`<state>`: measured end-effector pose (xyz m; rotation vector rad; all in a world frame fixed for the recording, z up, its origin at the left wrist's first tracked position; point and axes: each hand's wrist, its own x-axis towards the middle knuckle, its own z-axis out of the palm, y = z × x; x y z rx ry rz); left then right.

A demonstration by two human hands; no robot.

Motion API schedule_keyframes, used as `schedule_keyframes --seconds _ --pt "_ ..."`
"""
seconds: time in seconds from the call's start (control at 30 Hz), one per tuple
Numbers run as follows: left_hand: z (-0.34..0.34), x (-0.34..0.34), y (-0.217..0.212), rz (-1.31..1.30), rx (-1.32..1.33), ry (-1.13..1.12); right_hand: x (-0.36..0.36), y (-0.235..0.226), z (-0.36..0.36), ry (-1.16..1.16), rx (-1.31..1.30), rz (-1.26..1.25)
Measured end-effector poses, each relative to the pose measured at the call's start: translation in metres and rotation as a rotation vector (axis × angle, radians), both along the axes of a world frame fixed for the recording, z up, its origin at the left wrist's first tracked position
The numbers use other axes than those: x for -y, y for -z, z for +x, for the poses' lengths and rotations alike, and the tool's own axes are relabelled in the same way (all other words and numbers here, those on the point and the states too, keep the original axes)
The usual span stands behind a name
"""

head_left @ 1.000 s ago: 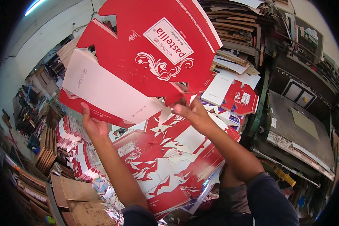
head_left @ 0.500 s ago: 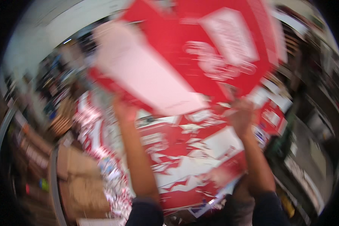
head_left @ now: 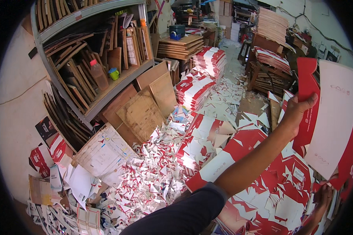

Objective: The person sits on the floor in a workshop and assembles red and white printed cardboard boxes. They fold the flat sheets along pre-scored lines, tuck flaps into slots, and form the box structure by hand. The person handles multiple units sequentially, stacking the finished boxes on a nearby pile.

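Note:
A large die-cut printed card sheet (head_left: 335, 117), red with a broad white panel, is held up on the right side, partly cut off by the view's dark rim. My left hand (head_left: 300, 113) reaches across and grips its left red edge, thumb on the near face. At the sheet's lower edge my right hand (head_left: 322, 199) is closed on it, its fingers only partly visible. Beneath both arms lies a pile of similar red and white printed sheets (head_left: 247, 141), with torn triangular offcuts on top.
Scraps of offcuts (head_left: 153, 176) cover the floor at left centre. Wooden boards (head_left: 141, 113) lean against a metal shelf (head_left: 121, 84) full of wooden dies. Stacks of red and white sheets (head_left: 196, 88) stand beyond. Far right, a tall pale stack (head_left: 272, 25) rests on a stand.
The view has swung left, bringing the shelf and scrap heap into sight. The lifted sheet, earlier blurred in front of me, is now at the right, still in both hands.

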<state>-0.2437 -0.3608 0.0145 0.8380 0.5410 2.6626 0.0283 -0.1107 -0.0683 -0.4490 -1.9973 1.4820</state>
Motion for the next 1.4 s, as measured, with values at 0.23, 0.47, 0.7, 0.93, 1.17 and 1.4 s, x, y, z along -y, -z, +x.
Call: schedule_keyframes --seconds 0.23,0.47,0.7,0.93,1.17,1.4 --pt "-0.017 0.003 0.001 0.075 0.009 -0.164 0.094 0.009 -0.012 -0.649 0.851 0.404" --pt "-0.007 0.023 -0.009 0.028 -0.077 -0.143 0.091 -0.067 0.055 0.145 -0.328 0.582" --pt "0.014 -0.052 0.034 -0.257 -0.235 -0.067 0.01 -0.05 0.077 0.483 -0.4 0.317" --pt "-0.003 -0.084 0.098 -0.761 -0.444 0.148 -0.033 0.044 0.093 0.353 -0.328 -0.206" --pt "-0.009 -0.077 0.094 -0.892 -0.559 0.223 -0.031 0.051 0.097 0.358 -0.342 -0.212" --pt "-0.002 -0.066 0.071 -0.798 -0.718 0.0 -0.023 0.055 0.115 0.376 -0.309 -0.03"
